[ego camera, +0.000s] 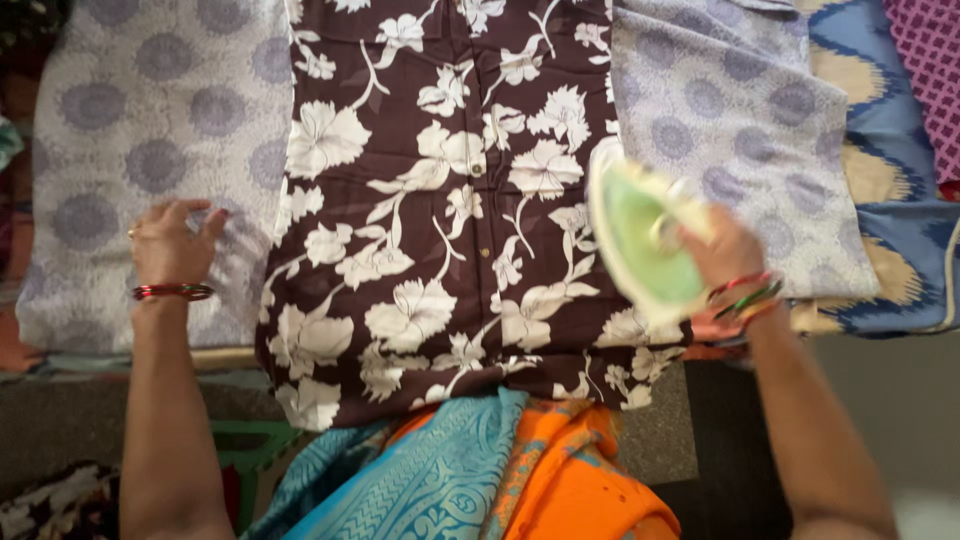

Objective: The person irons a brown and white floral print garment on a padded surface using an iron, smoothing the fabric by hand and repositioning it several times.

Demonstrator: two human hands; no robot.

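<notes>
A dark brown shirt (440,200) with white flowers and a buttoned front lies flat on a lilac cloth with round grey patterns (150,130). My right hand (725,250) grips the handle of a light green and white clothes iron (640,240), blurred by motion, over the shirt's right edge. My left hand (172,245), fingers spread, rests flat on the lilac cloth just left of the shirt. Both wrists wear bangles.
A blue and tan zigzag cloth (880,150) and a magenta patterned cloth (935,70) lie at the right. My blue and orange garment (480,480) fills the bottom centre. A green stool frame (250,450) shows at the lower left.
</notes>
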